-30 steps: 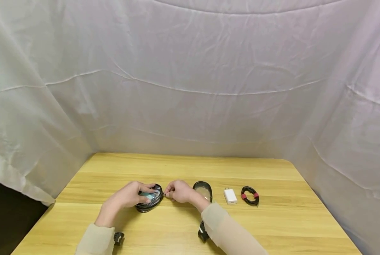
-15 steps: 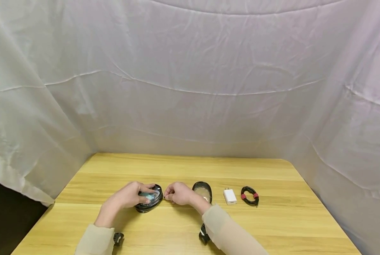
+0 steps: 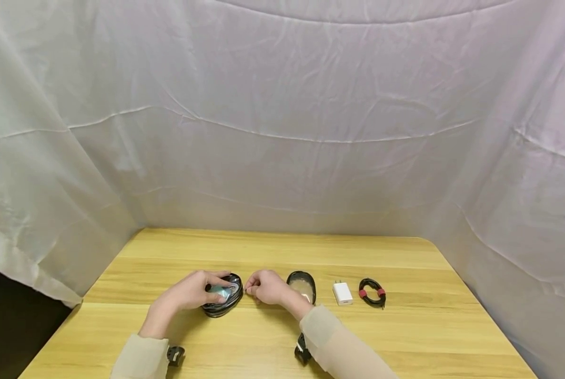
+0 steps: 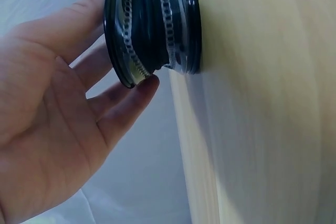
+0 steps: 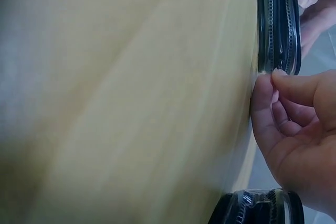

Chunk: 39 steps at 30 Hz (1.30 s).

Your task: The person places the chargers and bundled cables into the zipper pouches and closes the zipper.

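Observation:
A small oval zippered case (image 3: 232,289) with black edging and a see-through top stands at the left of the table. My left hand (image 3: 194,289) grips it from the left, thumb and fingers spread over its top. In the left wrist view, two rows of zipper teeth (image 4: 167,11) run along its side, with a dark strip between them. At the case's right end, thumb and forefinger of my right hand (image 3: 267,288) pinch together right at the zipper; the zipper pull is mostly hidden by the fingertips.
Behind my right wrist lies a second oval zippered case (image 3: 302,284), black-edged and see-through. Further right are a white charger plug (image 3: 342,293) and a coiled black cable (image 3: 371,284) with red ties. Pale curtains (image 3: 282,173) enclose the wooden table (image 3: 263,347).

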Available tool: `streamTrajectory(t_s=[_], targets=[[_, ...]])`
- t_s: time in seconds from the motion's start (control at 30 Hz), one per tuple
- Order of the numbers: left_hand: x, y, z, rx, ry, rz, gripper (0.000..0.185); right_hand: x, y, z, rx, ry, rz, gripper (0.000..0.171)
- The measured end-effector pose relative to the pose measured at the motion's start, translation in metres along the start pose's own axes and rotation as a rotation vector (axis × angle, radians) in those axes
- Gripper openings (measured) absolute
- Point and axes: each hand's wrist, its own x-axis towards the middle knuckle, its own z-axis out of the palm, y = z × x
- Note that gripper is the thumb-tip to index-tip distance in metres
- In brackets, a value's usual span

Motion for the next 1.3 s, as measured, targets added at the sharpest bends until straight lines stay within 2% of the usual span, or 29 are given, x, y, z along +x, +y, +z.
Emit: streamTrajectory(t_s=[0.4, 0.77, 1.3], targets=[[-0.003, 0.002, -0.002, -0.021, 0.019, -0.019, 0.039, 0.008, -0.002, 0.001, 0.005, 0.061, 0.026, 0.010], [-0.002, 0.003, -0.002, -0.006, -0.001, 0.042, 0.045, 0.014, -0.002, 0.001, 0.031, 0.076, 0.025, 0.010], [0.001, 0.002, 0.003, -0.003, -0.015, -0.017, 0.045, 0.014, 0.001, 0.000, 0.012, 0.051, 0.034, 0.009]])
